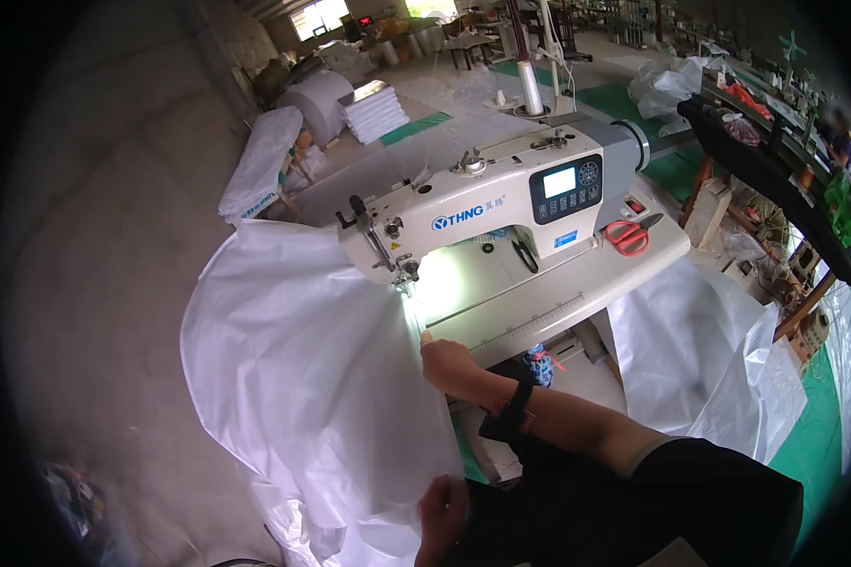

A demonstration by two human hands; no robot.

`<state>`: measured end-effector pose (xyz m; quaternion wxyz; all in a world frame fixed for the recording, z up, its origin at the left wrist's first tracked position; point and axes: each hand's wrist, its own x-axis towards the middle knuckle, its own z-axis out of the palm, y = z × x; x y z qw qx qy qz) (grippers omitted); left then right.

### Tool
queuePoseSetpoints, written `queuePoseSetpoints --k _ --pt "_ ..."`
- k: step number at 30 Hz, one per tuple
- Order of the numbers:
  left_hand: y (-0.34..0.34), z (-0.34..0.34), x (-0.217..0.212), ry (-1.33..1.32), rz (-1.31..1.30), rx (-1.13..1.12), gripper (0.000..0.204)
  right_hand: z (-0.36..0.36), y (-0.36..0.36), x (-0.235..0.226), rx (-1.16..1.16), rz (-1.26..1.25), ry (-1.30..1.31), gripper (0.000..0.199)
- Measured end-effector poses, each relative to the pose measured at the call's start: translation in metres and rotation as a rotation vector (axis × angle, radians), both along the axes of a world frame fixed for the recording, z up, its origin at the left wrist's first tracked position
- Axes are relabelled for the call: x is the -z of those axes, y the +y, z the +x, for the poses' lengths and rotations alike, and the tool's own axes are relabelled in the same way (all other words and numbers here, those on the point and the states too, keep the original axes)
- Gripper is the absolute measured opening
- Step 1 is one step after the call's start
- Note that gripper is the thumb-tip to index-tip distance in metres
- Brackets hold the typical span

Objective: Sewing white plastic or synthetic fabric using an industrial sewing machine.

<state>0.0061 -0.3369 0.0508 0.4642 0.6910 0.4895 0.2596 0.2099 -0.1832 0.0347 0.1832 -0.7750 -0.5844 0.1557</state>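
A large white sheet (303, 359) hangs over the left side of a white sewing machine (501, 189), its right edge running up under the lit needle area. My right hand (449, 367) is closed on that edge just in front of the needle, fingertips pinching it. Lower down, near my body, my left hand (442, 510) is curled at the same edge, apparently gripping it; its fingers are partly hidden. Red-handled scissors (629, 236) lie on the machine bed at the right. Small black thread snips (525, 255) rest under the machine arm.
A thread cone (529, 90) stands behind the machine. More white sheeting (700, 350) hangs to the right of the table. Stacked white bundles (373, 113) and a big roll (317, 104) sit at the back. A dark rail (775, 180) runs along the right.
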Motion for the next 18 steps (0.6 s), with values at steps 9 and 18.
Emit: queuePoseSetpoints --k 9,18 --pt "0.036 0.034 0.010 0.177 0.123 0.020 0.022 -0.001 -0.013 0.007 -0.003 0.033 0.136 0.050" --pt "0.071 0.051 0.034 -0.125 -0.241 0.043 0.026 -0.009 -0.037 0.010 -0.053 0.078 -0.058 0.069"
